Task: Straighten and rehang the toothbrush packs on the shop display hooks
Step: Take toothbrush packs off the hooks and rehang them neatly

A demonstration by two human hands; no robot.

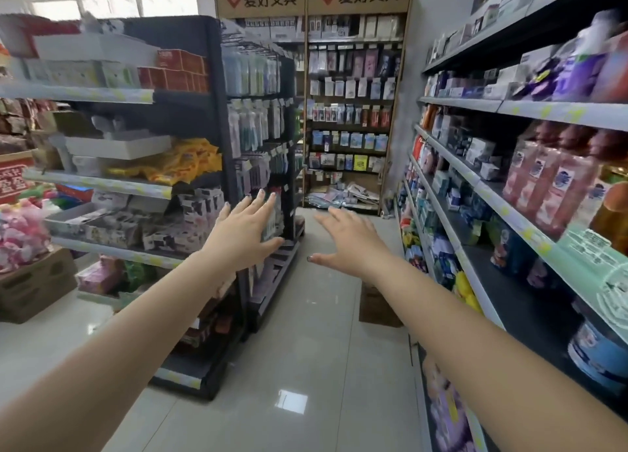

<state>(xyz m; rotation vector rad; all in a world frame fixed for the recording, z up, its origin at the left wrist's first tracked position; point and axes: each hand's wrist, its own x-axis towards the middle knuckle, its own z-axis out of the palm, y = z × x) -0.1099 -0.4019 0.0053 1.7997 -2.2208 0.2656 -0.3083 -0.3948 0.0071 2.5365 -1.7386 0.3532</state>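
Setting: we stood in a shop aisle on a pale tiled floor [306, 366], shelving on both sides.
Left hand [243, 234]: we saw it stretched out ahead, fingers straight and spread, gripping nothing; it lay in front of the lower part of the dark display rack, whether touching a pack there we could not tell.
Right hand [350, 241]: also reached forward, over the open floor, fingers straight and a little apart, thumb out to the left, holding nothing.
Toothbrush packs [253, 122]: they hung in rows on the hooks [258, 47] of the dark display rack [289, 139] at the end of the left shelving, farther off than both hands and mostly above the left one; the top rows looked blue and green, the lower ones darker, detail blurred.
Left shelves [91, 183]: we noted red boxes [180, 71] up high, yellow bags [183, 162] on the middle level, small dark-and-white cartons [190, 217] lower down.
Far end: a stationery stand [353, 111] with a red heart logo and Chinese lettering on its header, filled with small carded goods.
Right shelves [509, 108]: bottles and boxes along several levels, pink packs [543, 183] on the near part, much of it smeared by blur.
Near left: a cardboard box [34, 288] on the floor with pink goods above it.
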